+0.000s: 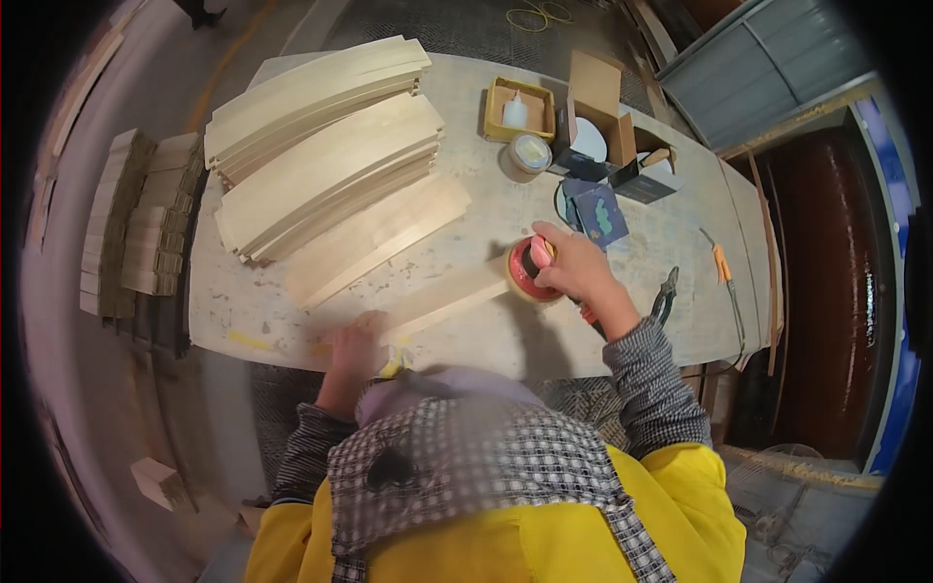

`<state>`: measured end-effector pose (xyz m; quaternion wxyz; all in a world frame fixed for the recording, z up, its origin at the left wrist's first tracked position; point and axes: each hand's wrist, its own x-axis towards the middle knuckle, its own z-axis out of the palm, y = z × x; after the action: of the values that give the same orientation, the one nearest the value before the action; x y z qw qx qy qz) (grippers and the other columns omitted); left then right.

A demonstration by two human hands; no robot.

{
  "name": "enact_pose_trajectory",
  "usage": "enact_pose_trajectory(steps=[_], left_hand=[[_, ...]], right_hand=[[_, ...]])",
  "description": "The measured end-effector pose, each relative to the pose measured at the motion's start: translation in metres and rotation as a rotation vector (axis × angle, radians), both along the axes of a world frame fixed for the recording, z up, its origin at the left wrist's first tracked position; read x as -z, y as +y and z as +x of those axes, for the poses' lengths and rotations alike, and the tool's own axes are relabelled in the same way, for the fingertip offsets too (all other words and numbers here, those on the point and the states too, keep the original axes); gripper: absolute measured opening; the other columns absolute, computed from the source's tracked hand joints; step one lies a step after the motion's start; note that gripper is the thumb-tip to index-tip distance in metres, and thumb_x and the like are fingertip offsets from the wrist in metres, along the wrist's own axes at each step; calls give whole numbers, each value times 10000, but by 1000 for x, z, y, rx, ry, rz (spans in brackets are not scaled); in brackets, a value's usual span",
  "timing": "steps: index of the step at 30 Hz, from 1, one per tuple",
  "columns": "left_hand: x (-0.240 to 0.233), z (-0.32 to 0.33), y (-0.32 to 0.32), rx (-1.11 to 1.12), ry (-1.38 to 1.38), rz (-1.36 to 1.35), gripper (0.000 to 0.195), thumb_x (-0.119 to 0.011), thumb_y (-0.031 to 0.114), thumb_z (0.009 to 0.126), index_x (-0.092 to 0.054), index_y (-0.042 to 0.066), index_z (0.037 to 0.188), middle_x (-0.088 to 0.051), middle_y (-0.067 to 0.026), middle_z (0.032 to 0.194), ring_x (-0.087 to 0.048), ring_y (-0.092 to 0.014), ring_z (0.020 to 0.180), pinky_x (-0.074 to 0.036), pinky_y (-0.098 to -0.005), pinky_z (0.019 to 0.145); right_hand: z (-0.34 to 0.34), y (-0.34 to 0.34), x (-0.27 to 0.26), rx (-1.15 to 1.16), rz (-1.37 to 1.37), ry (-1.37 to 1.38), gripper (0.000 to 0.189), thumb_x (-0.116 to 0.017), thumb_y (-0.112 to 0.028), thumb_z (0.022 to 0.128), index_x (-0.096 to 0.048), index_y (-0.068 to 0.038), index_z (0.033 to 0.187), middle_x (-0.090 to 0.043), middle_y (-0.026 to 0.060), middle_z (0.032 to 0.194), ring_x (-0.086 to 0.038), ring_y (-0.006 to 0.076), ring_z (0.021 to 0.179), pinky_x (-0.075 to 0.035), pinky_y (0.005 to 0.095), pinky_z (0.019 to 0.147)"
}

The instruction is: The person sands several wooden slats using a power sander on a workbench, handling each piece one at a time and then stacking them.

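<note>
My right hand (581, 270) grips a red and black orbital sander (526, 271) with a round pad. The sander sits over the right end of a narrow pale wooden board (446, 299), hiding that end. At the board's left end is my left hand (357, 346), motion-blurred, with its fingers on the wood. Beyond this board another pale board (386, 237) lies flat on the worktable (452, 350). Two stacks of similar boards, a nearer stack (335, 171) and a farther stack (321, 95), stand behind it.
Behind the sander are a yellow box (492, 131) with a white bottle (515, 113), a lidded tub (528, 154), cartons (594, 87) of round discs and a dark blue pad (601, 211). Pliers (665, 293) and an orange-handled tool (721, 264) lie right. Wood stacks (157, 218) stand left.
</note>
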<state>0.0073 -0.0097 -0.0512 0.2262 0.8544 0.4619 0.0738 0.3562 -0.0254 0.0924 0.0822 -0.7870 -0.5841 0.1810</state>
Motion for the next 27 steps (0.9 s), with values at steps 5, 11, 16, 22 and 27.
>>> enact_pose_trajectory(steps=[5,11,16,22,27], left_hand=[[-5,2,-5,-2,-92,86,407,-636,114,675,-614,119,1081,-635,-80,1124,-636,-315,918,-495,-435,779],[-1,0,17,7,-218,45,178,-570,105,712,-658,112,866,-659,-119,825,-616,-353,737,-501,-444,619],[-7,-1,44,110,-119,-135,244,-589,221,680,-680,130,887,-655,-132,810,-612,-356,759,-495,-445,686],[-3,-2,66,153,-18,-183,259,-603,260,673,-682,105,865,-657,-152,823,-612,-364,777,-499,-423,702],[-27,3,86,80,-75,-514,315,-674,240,618,-659,25,847,-647,-208,814,-629,-359,768,-495,-397,694]], right_hand=[[-39,19,-7,-255,-242,137,650,-709,-256,588,-554,-204,1218,-652,188,883,-618,374,833,-493,431,754],[-126,-14,7,-381,-44,179,441,-612,-262,778,-533,-311,1209,-572,155,1125,-589,362,951,-508,448,745],[-80,-28,14,-89,149,135,533,-646,-286,735,-509,-320,1249,-553,219,1046,-600,380,874,-510,430,741],[-38,-16,21,118,252,65,530,-655,-292,716,-523,-307,1229,-567,203,984,-599,380,835,-511,434,709],[-104,-24,56,-43,477,190,343,-584,-295,828,-583,-281,1171,-558,188,1044,-597,367,858,-515,448,713]])
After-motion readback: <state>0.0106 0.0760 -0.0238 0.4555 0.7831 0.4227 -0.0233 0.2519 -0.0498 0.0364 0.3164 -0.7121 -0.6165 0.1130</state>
